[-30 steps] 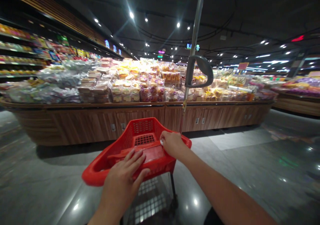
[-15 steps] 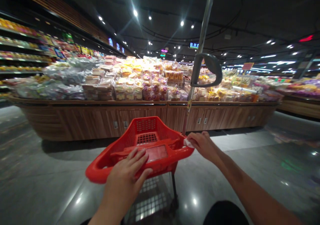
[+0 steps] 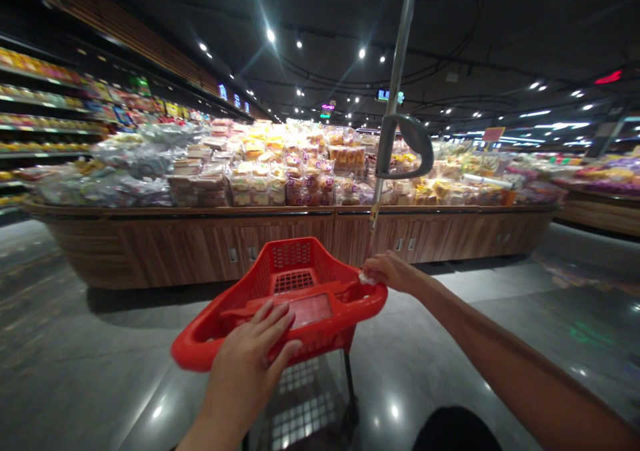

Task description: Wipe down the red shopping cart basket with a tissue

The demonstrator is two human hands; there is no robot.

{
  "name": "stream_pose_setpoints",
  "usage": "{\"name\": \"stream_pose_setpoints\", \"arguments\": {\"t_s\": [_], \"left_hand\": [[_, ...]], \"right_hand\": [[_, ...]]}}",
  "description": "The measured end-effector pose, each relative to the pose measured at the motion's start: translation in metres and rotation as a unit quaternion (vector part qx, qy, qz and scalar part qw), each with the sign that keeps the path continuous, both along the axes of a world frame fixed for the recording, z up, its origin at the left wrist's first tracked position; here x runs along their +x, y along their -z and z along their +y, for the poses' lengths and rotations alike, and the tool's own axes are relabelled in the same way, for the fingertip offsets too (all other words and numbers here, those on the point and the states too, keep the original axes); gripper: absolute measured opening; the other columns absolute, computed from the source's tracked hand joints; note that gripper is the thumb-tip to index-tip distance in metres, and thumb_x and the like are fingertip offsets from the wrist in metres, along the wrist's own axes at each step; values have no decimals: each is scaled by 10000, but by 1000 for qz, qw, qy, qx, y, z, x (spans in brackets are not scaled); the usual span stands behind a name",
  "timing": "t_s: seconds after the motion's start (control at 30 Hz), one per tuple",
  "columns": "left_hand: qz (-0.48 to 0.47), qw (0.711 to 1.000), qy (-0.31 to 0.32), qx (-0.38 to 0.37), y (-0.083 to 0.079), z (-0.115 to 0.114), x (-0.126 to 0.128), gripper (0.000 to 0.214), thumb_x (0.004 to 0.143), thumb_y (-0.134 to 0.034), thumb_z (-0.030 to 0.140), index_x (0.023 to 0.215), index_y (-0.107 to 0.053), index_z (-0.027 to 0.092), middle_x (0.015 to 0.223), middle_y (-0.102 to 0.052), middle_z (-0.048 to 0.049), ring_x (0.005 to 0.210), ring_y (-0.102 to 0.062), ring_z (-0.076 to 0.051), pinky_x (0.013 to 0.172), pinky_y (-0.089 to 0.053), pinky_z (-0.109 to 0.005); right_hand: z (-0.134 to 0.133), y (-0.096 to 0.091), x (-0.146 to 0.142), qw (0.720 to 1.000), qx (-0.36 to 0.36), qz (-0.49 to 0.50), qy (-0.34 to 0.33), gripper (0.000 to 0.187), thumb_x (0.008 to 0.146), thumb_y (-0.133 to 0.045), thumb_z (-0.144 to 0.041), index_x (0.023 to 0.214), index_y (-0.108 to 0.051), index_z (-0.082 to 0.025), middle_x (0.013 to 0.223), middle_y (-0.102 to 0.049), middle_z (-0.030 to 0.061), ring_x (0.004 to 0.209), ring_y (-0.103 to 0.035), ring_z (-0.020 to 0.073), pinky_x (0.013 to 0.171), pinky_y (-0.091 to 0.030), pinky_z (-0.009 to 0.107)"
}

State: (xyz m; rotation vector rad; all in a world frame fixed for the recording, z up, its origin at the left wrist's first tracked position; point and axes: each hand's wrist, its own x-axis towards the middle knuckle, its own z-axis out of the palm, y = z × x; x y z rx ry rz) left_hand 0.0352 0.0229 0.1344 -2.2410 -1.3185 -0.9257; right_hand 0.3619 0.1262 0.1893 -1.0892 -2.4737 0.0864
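A red plastic shopping cart basket (image 3: 200,347) stands right in front of me. My left hand (image 3: 247,364) lies flat on its near handle bar, fingers stretched out. My right hand (image 3: 387,272) is closed in a pinch on a small white wad, maybe a tissue, pressed against the basket's right rim. A metal pole (image 3: 393,97) with a grey loop handle (image 3: 405,145) rises from the cart's right side just beyond that hand.
A long wooden display island (image 3: 200,241) piled with bagged bread and pastries runs across the aisle ahead. Shelves of goods (image 3: 45,104) line the left wall. Another wooden display (image 3: 597,197) sits at the far right. Glossy grey floor surrounds the cart.
My right hand slid from the top of the handle bar out to the basket's right rim, then a little forward along it. The left hand stayed put.
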Motion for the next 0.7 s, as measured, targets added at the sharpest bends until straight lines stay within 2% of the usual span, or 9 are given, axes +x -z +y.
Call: {"name": "stream_pose_setpoints", "arguments": {"t_s": [0.1,0.2,0.3,0.37,0.43,0.5,0.57,0.7], "left_hand": [[-6,1000,4,4,1,2,-1,451,803,-530,551,1102,-656,239,1132,-676,-40,1097,-601,-288,820,-561,-448],[0,1000,6,8,2,2,-2,446,806,-526,551,1104,-654,245,1140,-672,-33,1101,-598,-286,822,-559,-445],[13,1000,8,18,2,2,-3,444,817,-511,548,1111,-650,246,1151,-667,-34,1104,-596,-288,821,-556,-440],[20,999,8,24,3,3,-2,447,824,-497,550,1113,-650,245,1154,-666,-41,1107,-594,-288,818,-555,-430],[26,999,8,31,4,3,-1,452,833,-480,552,1116,-650,244,1158,-664,-50,1116,-589,-283,828,-549,-413],[34,999,7,38,5,4,-1,458,841,-466,552,1128,-644,242,1166,-661,-58,1127,-582,-277,845,-540,-400],[47,998,10,51,6,5,-2,465,844,-461,551,1139,-637,238,1169,-659,-62,1128,-582,-274,836,-540,-387],[65,994,14,82,6,6,-3,453,848,-469,535,1122,-639,216,1152,-669,-61,1107,-596,-280,775,-551,-385]], "right_hand": [[-16,15,7,994,-17,107,23,182,887,-467,-231,856,-637,-174,780,-677,18,730,-616,142,673,-431,239],[-49,36,8,969,-26,235,71,172,889,-478,-271,864,-627,-187,771,-669,10,705,-615,153,632,-466,250],[-82,62,-12,936,-1,342,80,123,874,-518,-266,870,-628,-210,902,-693,28,835,-650,184,695,-518,290],[-95,82,-36,934,39,352,54,119,866,-538,-234,917,-645,-233,1053,-680,46,975,-634,207,792,-528,341],[-100,100,-56,936,115,329,58,147,852,-558,-190,933,-665,-248,1146,-646,61,1068,-593,226,891,-491,402],[-97,113,-66,916,192,339,91,173,854,-545,-152,907,-674,-254,1120,-658,60,1055,-598,224,897,-482,422],[-89,122,-64,890,234,369,129,170,860,-531,-144,872,-666,-248,1092,-672,61,1046,-603,223,893,-481,433],[-79,126,-54,831,185,480,211,136,890,-484,-199,885,-619,-215,1178,-634,106,1102,-584,222,873,-503,406]]}}
